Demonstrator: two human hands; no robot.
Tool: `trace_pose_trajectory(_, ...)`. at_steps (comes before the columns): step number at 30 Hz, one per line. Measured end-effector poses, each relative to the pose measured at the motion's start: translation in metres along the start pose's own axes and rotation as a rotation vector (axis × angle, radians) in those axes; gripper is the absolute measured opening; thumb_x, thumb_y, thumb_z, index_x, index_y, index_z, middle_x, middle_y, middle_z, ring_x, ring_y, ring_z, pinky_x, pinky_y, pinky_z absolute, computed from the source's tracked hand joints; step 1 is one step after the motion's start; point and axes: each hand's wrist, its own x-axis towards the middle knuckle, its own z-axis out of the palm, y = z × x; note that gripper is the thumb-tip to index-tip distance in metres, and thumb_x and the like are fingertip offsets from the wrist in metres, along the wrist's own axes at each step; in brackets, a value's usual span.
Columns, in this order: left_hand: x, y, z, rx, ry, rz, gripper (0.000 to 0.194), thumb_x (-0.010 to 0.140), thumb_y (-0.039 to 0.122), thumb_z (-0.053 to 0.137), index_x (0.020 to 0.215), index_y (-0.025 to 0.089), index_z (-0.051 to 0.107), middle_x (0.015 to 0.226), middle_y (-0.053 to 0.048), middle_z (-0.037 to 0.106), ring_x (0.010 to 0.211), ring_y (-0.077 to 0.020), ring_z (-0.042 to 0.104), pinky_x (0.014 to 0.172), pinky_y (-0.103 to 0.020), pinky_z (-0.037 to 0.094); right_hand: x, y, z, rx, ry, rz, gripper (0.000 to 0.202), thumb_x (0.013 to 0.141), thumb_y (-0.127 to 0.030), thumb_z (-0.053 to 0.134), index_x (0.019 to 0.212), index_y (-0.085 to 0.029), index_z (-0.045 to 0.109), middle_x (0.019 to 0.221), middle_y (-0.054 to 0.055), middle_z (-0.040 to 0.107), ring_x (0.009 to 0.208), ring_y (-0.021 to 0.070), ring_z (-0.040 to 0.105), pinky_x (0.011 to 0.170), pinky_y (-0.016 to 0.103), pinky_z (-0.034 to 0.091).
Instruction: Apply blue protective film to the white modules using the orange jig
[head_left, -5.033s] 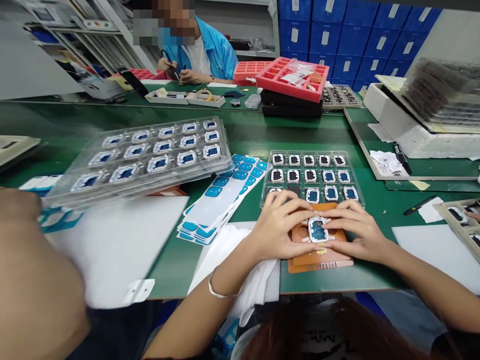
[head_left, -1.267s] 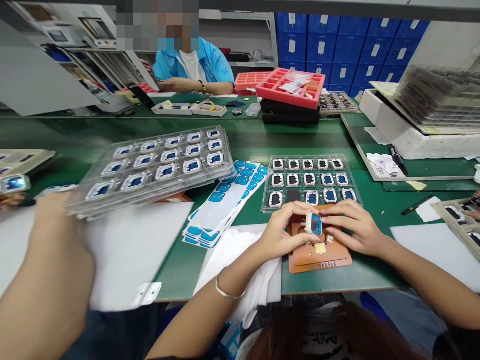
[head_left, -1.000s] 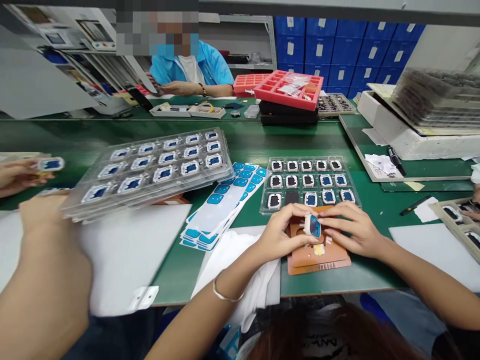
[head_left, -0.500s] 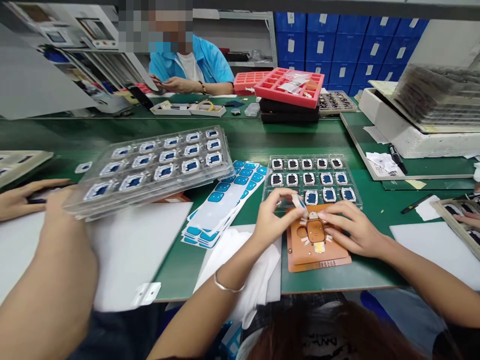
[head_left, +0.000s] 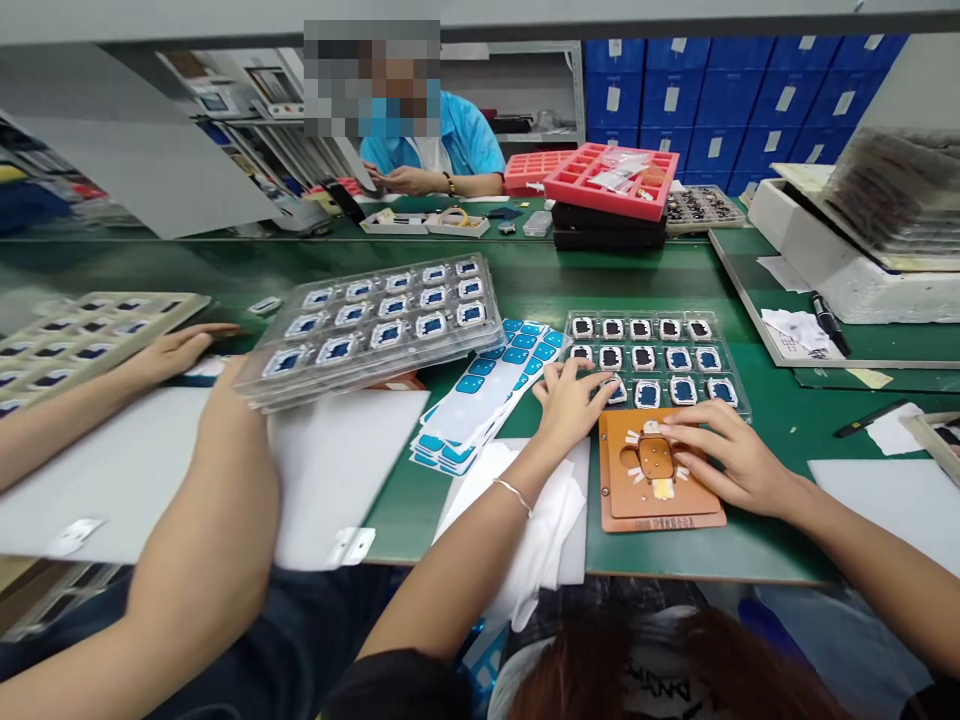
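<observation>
My left hand, with a bracelet at the wrist, is over the lower left of a clear tray. Its fingers are bent and apart, and the thumb is beside a white-rimmed part in the bottom row. What lies under the palm is hidden. On the right side of an orange fixture rests my right hand, fingers spread, with the fingertips near the white tabs around its square centre. White-framed parts with black or blue faces fill the tray's visible cells.
Left of centre, stacked clear trays hold more parts, beside blue-and-white sticker sheets. A white cloth lies by my left forearm. A neighbour's arms reach in at left. Across the bench sits a person near red trays.
My left hand has gone from the fixture to the tray, and the small part it held above the fixture is no longer there. My right hand remains at the fixture. The whole view has shifted.
</observation>
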Motion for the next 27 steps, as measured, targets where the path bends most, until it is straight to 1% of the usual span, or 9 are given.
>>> trace_pose_trajectory(4, 0.001, -0.002, 0.001, 0.036, -0.053, 0.028, 0.024, 0.087, 0.05, 0.064, 0.096, 0.033, 0.078, 0.132, -0.007, 0.055, 0.119, -0.0373, 0.037, 0.094, -0.06, 0.033, -0.001, 0.0, 0.0, -0.008, -0.01, -0.002, 0.041, 0.099, -0.015, 0.046, 0.138, -0.028, 0.048, 0.118, 0.009, 0.058, 0.104, 0.0245, 0.056, 0.084, 0.041, 0.049)
trace_pose_trajectory(6, 0.003, -0.004, -0.003, 0.065, -0.052, 0.026, 0.022, 0.085, 0.049, 0.067, 0.097, 0.033, 0.078, 0.133, -0.006, 0.055, 0.121, -0.0372, 0.038, 0.096, -0.059, 0.035, -0.001, 0.0, -0.001, -0.015, -0.019, -0.006, 0.039, 0.098, -0.014, 0.046, 0.135, -0.026, 0.049, 0.118, 0.01, 0.058, 0.105, 0.0243, 0.056, 0.085, 0.041, 0.049)
trace_pose_trajectory(8, 0.007, -0.01, -0.01, 0.109, -0.019, -0.013, 0.025, 0.089, 0.045, 0.063, 0.106, 0.031, 0.075, 0.133, -0.008, 0.056, 0.123, -0.0366, 0.04, 0.097, -0.058, 0.037, 0.0, 0.0, -0.001, -0.019, -0.024, -0.011, 0.037, 0.098, -0.014, 0.046, 0.134, -0.025, 0.05, 0.118, 0.01, 0.058, 0.105, 0.0241, 0.056, 0.085, 0.041, 0.049)
trace_pose_trajectory(10, 0.012, -0.021, -0.02, 0.169, 0.032, -0.092, 0.032, 0.095, 0.036, 0.053, 0.12, 0.025, 0.069, 0.135, -0.013, 0.054, 0.127, -0.0362, 0.041, 0.102, -0.057, 0.038, 0.0, 0.0, -0.001, -0.02, -0.018, -0.019, 0.035, 0.099, -0.015, 0.045, 0.132, -0.024, 0.051, 0.117, 0.01, 0.059, 0.105, 0.0242, 0.056, 0.085, 0.041, 0.049)
trace_pose_trajectory(13, 0.019, -0.04, -0.03, 0.264, 0.072, -0.243, 0.041, 0.096, 0.027, 0.047, 0.133, 0.014, 0.059, 0.144, -0.021, 0.047, 0.135, -0.0377, 0.038, 0.111, -0.059, 0.031, 0.0, 0.001, -0.002, -0.02, -0.011, -0.037, 0.033, 0.099, -0.015, 0.045, 0.13, -0.023, 0.053, 0.118, 0.011, 0.059, 0.105, 0.0244, 0.056, 0.085, 0.041, 0.048)
trace_pose_trajectory(16, 0.025, -0.052, -0.032, 0.337, 0.067, -0.358, 0.046, 0.096, 0.031, 0.046, 0.139, 0.014, 0.052, 0.148, -0.021, 0.043, 0.14, -0.0383, 0.035, 0.114, -0.062, 0.026, -0.001, 0.001, -0.001, -0.018, -0.018, -0.04, 0.031, 0.099, -0.015, 0.045, 0.129, -0.021, 0.054, 0.118, 0.011, 0.059, 0.106, 0.0244, 0.056, 0.086, 0.041, 0.048)
trace_pose_trajectory(20, 0.031, -0.055, -0.034, 0.393, 0.071, -0.442, 0.051, 0.099, 0.035, 0.041, 0.146, 0.015, 0.041, 0.148, -0.019, 0.046, 0.14, -0.0331, 0.038, 0.117, -0.059, 0.024, -0.001, 0.002, -0.001, -0.021, -0.02, -0.046, 0.031, 0.099, -0.015, 0.045, 0.129, -0.02, 0.054, 0.117, 0.012, 0.059, 0.105, 0.0244, 0.056, 0.086, 0.042, 0.047)
trace_pose_trajectory(23, 0.034, -0.055, -0.038, 0.406, 0.05, -0.491, 0.05, 0.097, 0.036, 0.046, 0.143, 0.014, 0.043, 0.144, -0.019, 0.05, 0.137, -0.0318, 0.042, 0.115, -0.055, 0.03, -0.002, 0.003, -0.001, -0.022, -0.028, -0.051, 0.03, 0.1, -0.015, 0.045, 0.128, -0.02, 0.054, 0.118, 0.012, 0.058, 0.106, 0.0247, 0.055, 0.087, 0.043, 0.047)
trace_pose_trajectory(27, 0.035, -0.053, -0.046, 0.411, 0.029, -0.539, 0.05, 0.095, 0.039, 0.053, 0.139, 0.016, 0.046, 0.138, -0.018, 0.056, 0.13, -0.032, 0.049, 0.107, -0.051, 0.039, -0.003, 0.005, 0.0, -0.021, -0.035, -0.046, 0.029, 0.1, -0.015, 0.045, 0.127, -0.021, 0.055, 0.119, 0.012, 0.058, 0.107, 0.0251, 0.055, 0.087, 0.043, 0.047)
